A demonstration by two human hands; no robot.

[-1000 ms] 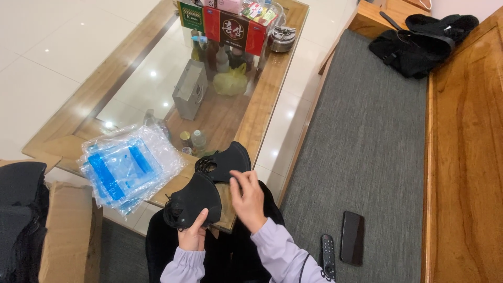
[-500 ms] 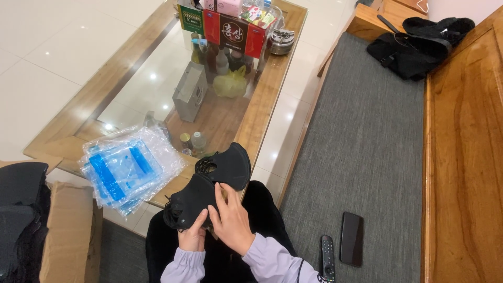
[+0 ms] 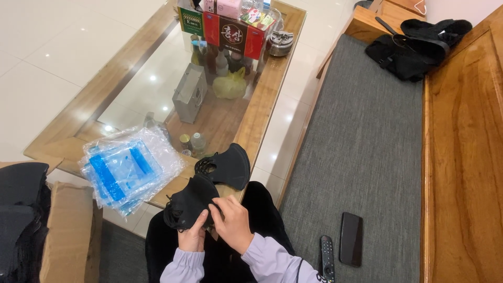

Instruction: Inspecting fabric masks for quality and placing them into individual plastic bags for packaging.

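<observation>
Black face masks (image 3: 207, 191) sit in a small stack between both hands, held low over my lap at the near edge of the coffee table (image 3: 264, 99); the top mask (image 3: 230, 165) fans out past the others toward the table's wooden rim. I note my left hand (image 3: 192, 237) closed under the stack, fingers curled around its lower end, while my right hand (image 3: 233, 222) lies over the near side with fingertips pinching the masks' edge, so both are gripping the same bundle. Lilac sleeves (image 3: 262, 259) cover both wrists. On the table to the left of the masks I record a loose pile of clear plastic bags with blue strips (image 3: 128, 167), lying partly over the table's corner. Further along the glass top stand a grey metal box (image 3: 189, 99), a yellow bag (image 3: 229, 86), several small bottles (image 3: 196, 142) and a red and green carton (image 3: 222, 29) at the far end. To my right a grey seat cushion (image 3: 361, 136) carries a dark phone (image 3: 350, 246) and a remote control (image 3: 327, 258), lying just beside each other, and a black bag (image 3: 411, 47) rests at its far end. A brown cardboard box (image 3: 65, 230) sits at lower left
</observation>
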